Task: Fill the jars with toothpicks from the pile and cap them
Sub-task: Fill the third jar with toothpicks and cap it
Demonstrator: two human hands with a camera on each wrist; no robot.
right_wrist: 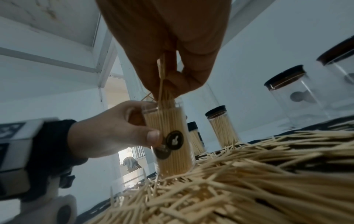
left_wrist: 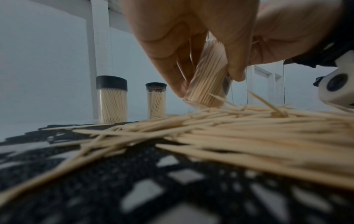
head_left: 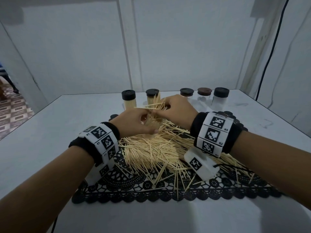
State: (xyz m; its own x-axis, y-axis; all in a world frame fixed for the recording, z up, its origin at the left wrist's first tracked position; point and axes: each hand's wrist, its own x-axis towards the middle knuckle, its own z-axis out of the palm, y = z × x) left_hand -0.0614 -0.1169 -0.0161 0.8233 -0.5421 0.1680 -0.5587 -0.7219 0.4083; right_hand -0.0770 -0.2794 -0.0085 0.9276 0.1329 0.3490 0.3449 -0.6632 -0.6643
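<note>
White table carries a black lace mat and capped jars.

Lighting: dim, cool, even; shadows soft. Wide-angle bending at frame edges. Left wrist view: near toothpicks and lace mat blurred.

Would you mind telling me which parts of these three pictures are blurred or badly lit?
Head view: dim, bluish, fairly sharp, edges bowed by the wide lens. Left wrist view: the lace mat and nearest toothpicks are blurred; the capped jars behind are clearer. Right wrist view: the right hand is dark against bright walls, and the toothpick pile is smeared.
</note>
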